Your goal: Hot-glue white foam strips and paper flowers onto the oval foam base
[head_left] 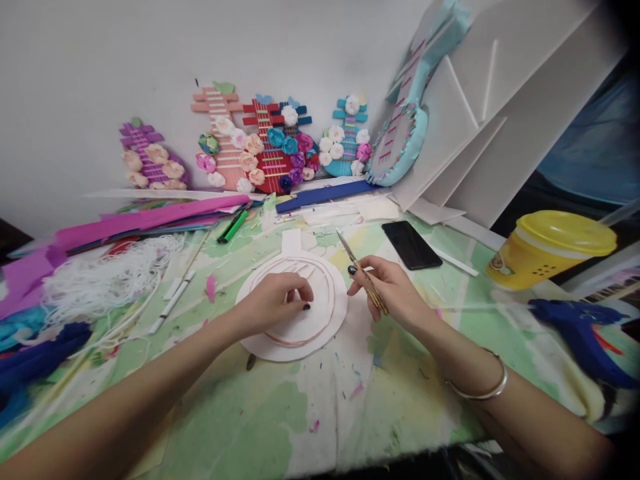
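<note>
Gold-handled scissors (370, 287) are in my right hand (395, 290), their blades pointing up and away to the left. My left hand (277, 301) is over a white round cutout (333, 327) with a narrow tab at its far side. Its fingers are curled, thumb close to the index finger; whatever they may pinch is too small to make out. A smaller white disc with a reddish-brown edge lies on the cutout, partly covered by my left hand. Thin strips or lines show on it just past my fingers.
Flower-decorated paper guitars (273, 150) lean on the wall. Right of the cutout lie a black phone (411, 245), a yellow cup (550, 250) and a blue glue gun (585, 333). White string (105, 280), a marker (173, 302) and a green cutter (233, 225) lie left.
</note>
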`<state>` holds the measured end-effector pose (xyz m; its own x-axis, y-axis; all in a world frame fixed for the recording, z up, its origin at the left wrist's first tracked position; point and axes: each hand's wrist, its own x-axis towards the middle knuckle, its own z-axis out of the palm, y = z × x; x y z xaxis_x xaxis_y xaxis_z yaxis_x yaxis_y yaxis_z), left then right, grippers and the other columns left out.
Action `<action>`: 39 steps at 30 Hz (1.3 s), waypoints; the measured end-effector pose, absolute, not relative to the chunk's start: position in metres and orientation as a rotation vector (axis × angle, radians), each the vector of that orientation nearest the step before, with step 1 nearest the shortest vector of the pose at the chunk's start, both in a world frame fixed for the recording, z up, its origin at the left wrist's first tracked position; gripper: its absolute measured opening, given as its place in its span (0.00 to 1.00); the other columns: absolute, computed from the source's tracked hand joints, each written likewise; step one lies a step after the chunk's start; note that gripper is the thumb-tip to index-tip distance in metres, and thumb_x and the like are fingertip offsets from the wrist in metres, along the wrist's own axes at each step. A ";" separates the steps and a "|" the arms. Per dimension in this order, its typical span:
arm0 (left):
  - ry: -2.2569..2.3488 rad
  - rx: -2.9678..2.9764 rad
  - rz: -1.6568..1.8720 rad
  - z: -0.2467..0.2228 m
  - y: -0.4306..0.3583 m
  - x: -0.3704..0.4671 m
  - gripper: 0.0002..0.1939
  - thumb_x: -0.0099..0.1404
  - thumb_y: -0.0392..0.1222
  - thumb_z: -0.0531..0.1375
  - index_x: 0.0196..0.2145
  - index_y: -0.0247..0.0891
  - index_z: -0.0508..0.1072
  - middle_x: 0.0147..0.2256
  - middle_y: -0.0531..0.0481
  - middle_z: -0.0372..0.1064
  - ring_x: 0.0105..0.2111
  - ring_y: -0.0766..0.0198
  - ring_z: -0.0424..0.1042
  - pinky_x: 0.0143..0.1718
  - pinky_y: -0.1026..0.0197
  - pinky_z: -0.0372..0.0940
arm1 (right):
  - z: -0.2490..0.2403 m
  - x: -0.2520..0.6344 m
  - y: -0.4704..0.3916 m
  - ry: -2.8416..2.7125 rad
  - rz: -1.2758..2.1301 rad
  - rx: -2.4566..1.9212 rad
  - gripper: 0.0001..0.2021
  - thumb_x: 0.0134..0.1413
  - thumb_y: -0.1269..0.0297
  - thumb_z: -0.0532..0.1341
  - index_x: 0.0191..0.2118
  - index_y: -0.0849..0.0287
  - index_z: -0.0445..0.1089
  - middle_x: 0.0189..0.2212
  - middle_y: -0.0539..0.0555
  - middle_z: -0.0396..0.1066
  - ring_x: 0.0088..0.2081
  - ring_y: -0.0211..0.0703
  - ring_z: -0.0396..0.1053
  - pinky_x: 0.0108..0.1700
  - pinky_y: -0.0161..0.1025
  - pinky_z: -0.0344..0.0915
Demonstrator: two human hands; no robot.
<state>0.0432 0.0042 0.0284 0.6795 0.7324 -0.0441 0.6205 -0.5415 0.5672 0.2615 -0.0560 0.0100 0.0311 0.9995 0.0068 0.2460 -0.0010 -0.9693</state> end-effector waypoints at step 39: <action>0.711 2.553 0.486 0.008 0.002 0.037 0.07 0.58 0.32 0.56 0.35 0.38 0.69 0.34 0.50 0.68 0.37 0.61 0.64 0.39 0.58 0.59 | 0.005 0.259 -0.055 -1.376 1.052 -1.454 0.11 0.56 0.54 0.56 0.35 0.57 0.63 0.28 0.50 0.74 0.09 0.30 0.59 0.12 0.31 0.56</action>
